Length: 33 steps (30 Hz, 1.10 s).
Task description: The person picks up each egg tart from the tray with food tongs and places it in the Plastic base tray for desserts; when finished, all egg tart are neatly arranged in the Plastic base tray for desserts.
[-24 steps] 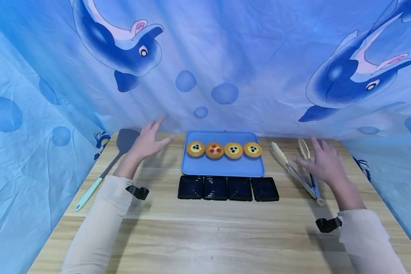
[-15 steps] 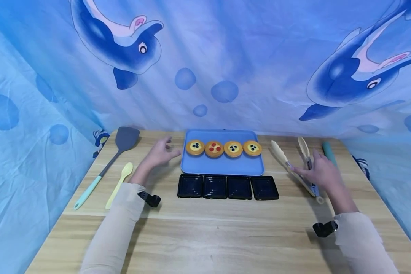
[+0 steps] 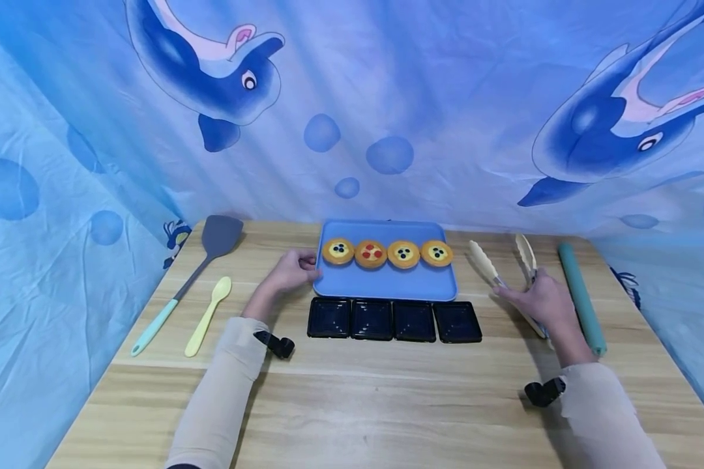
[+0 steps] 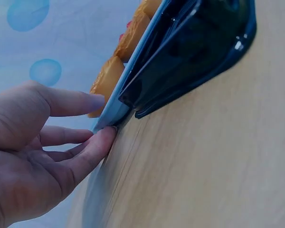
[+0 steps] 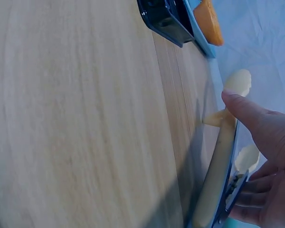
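My left hand [image 3: 293,270] is at the left edge of a blue tray [image 3: 387,286]; in the left wrist view its thumb is over the rim and its fingertips [image 4: 107,135] are at the underside, pinching it. On the tray several small tarts [image 3: 403,255] form a row, one with red topping, the others with dark berries. My right hand [image 3: 542,301] grips a pair of tongs [image 3: 484,262] with spread arms and cream tips. Its thumb [image 5: 240,104] is on one arm, the other fingers around the far arm.
Several black square dishes [image 3: 372,319] line up before the tray. A grey spatula [image 3: 220,236] with a mint handle and a pale yellow spoon [image 3: 208,317] lie left. A teal rolling pin [image 3: 583,299] lies right of the tongs. A blue dolphin-print curtain [image 3: 387,85] hangs behind the table.
My left hand has moved right and down from beside the spatula to the tray's edge, uncovering the spoon. My right hand has lowered onto the tongs, uncovering the rolling pin.
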Each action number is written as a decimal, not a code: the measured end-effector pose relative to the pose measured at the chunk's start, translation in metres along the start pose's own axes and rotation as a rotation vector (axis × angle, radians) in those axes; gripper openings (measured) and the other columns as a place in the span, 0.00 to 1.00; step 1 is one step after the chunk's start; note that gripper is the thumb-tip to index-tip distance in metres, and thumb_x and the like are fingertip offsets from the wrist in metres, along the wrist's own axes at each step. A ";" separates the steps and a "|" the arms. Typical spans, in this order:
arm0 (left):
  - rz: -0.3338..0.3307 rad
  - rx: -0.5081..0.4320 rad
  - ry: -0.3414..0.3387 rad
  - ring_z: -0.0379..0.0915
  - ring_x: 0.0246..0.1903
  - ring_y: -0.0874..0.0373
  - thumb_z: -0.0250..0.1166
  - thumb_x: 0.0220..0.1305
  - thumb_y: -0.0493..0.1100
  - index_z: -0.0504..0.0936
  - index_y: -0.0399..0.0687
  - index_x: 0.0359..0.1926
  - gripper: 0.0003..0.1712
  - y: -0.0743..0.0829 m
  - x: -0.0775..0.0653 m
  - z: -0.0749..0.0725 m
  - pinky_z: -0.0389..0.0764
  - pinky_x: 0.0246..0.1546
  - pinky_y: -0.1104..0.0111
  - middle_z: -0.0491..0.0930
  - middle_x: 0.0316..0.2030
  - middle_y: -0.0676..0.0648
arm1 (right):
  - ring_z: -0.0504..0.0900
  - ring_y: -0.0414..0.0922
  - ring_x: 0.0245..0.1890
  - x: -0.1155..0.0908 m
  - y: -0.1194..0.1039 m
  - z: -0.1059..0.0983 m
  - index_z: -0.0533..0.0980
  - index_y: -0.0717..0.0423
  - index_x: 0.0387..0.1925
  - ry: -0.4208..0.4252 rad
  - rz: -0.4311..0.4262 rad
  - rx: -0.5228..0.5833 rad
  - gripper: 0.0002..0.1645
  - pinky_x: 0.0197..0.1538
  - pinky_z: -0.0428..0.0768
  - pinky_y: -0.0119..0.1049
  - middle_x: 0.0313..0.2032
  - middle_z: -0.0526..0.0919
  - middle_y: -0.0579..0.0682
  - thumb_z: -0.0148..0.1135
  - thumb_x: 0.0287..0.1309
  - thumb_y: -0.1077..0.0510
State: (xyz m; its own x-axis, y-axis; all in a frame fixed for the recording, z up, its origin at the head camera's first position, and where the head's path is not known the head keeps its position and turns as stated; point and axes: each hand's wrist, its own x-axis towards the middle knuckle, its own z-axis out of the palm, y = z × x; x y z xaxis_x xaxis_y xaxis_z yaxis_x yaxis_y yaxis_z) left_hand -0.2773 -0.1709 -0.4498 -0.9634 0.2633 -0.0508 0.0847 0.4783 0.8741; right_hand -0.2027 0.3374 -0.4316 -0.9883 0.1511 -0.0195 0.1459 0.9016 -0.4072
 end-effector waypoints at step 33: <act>-0.001 -0.026 0.006 0.76 0.42 0.46 0.64 0.58 0.26 0.71 0.21 0.61 0.29 -0.003 0.000 0.003 0.78 0.43 0.67 0.78 0.45 0.32 | 0.68 0.48 0.19 0.000 -0.019 -0.034 0.71 0.74 0.53 -0.010 -0.204 -0.013 0.53 0.24 0.68 0.41 0.18 0.69 0.52 0.76 0.44 0.33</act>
State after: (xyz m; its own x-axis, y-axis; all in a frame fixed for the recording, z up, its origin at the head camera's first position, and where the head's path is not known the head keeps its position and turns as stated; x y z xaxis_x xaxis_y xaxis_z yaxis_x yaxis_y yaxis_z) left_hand -0.2768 -0.1695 -0.4537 -0.9651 0.2572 -0.0491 0.0768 0.4571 0.8861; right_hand -0.2041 0.3340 -0.3925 -0.9978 -0.0391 0.0536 -0.0570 0.9181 -0.3921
